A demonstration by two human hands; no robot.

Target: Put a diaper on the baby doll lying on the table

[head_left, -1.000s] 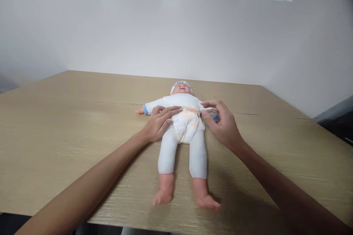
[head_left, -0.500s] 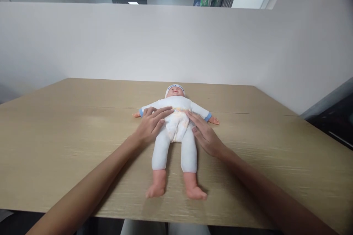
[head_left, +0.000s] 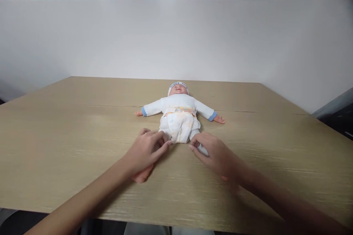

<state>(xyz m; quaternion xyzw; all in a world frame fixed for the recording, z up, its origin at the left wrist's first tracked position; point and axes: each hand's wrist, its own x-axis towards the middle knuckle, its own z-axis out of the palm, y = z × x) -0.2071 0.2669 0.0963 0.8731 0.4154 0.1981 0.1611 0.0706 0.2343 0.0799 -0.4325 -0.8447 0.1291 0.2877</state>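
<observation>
A baby doll [head_left: 179, 100] lies on its back on the table, head away from me, in a white top with blue cuffs and a white headband with lettering. Round its hips is a white diaper [head_left: 180, 126] with a coloured waistband. My left hand [head_left: 150, 148] lies over the doll's leg on the left, fingers curled round the thigh beside the diaper's leg edge; a foot shows below the wrist. On the other leg my right hand [head_left: 213, 152] is closed the same way, thumb toward the middle. Both hands hide most of the legs, and the fingertips are partly covered.
The wide wooden table [head_left: 82, 136] has a seam running across behind the doll. A white partition [head_left: 138, 36] rises at its back edge. At the right edge stands a dark object [head_left: 339, 117]. My knees are under the front edge.
Both hands have slid from the diaper's waistband down to the thighs, and their flat fingers have curled. The doll's legs are now spread wider apart.
</observation>
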